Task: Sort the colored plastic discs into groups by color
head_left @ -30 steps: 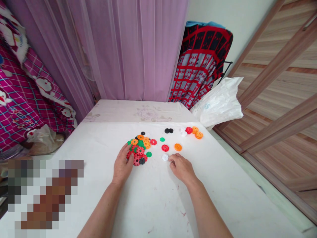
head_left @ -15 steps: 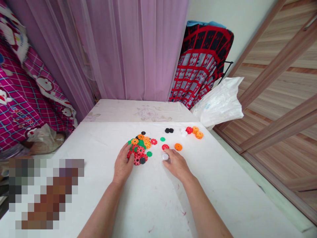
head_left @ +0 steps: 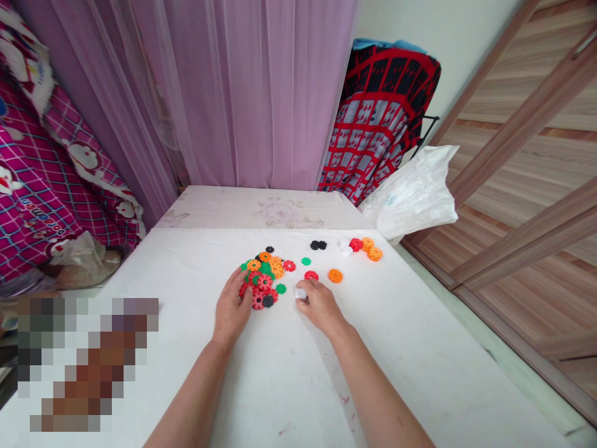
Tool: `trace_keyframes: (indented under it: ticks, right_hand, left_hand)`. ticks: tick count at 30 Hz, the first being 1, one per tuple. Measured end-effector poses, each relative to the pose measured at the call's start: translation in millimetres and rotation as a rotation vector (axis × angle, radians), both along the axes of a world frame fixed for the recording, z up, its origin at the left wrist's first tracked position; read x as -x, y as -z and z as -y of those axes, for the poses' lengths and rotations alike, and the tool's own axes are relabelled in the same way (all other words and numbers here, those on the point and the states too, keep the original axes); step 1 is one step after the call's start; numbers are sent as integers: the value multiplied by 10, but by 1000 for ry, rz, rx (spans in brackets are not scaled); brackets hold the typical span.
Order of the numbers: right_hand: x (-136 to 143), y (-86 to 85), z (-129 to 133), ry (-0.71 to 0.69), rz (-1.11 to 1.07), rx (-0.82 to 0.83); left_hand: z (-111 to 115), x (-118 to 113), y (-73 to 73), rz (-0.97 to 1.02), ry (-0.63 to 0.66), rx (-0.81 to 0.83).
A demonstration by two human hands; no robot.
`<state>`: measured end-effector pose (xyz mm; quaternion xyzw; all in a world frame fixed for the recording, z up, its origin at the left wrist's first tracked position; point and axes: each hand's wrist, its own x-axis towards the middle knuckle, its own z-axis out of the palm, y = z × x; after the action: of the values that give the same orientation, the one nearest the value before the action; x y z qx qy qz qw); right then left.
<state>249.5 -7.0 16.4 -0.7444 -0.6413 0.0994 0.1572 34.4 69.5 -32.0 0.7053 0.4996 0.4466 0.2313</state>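
My left hand (head_left: 234, 306) rests with its fingers apart against the left side of a pile of notched plastic discs (head_left: 265, 282) in red, green, orange and black. It grips none of them. Between thumb and fingers, my right hand (head_left: 319, 305) pinches white notched discs (head_left: 301, 293), seemingly a small stack, just above the table. Beyond that hand lie a red disc (head_left: 311, 275) and an orange disc (head_left: 335, 275). A green disc (head_left: 280, 289) lies between the pile and my right hand, and another red disc (head_left: 289, 266) sits at the pile's right edge.
Farther back are a black pair of discs (head_left: 318, 245) and a row with white discs (head_left: 346, 249), a red disc (head_left: 356, 244) and orange discs (head_left: 374, 254). A white plastic bag (head_left: 415, 193) hangs at the table's back right corner. The table (head_left: 280, 379) has a white cover.
My right hand has moved a little to the left, toward the pile, carrying the white discs. My left hand has stayed by the pile.
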Motion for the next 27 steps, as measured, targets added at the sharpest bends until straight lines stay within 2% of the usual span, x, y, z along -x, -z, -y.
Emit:
trace_keyframes:
  ticks: [6, 10, 15, 17, 21, 27]
  right_hand:
    - [70, -42, 8, -17, -1, 54]
    - [-27, -195, -4, -9, -11, 69]
    - [-80, -386, -328, 45, 108, 12]
    - [-52, -381, -500, 16, 151, 16]
    - [2, -265, -742, -9, 210, 35]
    - [-66, -177, -824, 22, 139, 48]
  left_hand:
    - [-5, -5, -9, 2, 8, -27]
    - [2, -16, -20, 2, 3, -25]
    - [9, -16, -49, 0, 23, -8]
    - [10, -15, -57, -3, 24, -4]
    - [10, -18, -54, 4, 12, 0]
    - [1, -11, -38, 16, 21, -13]
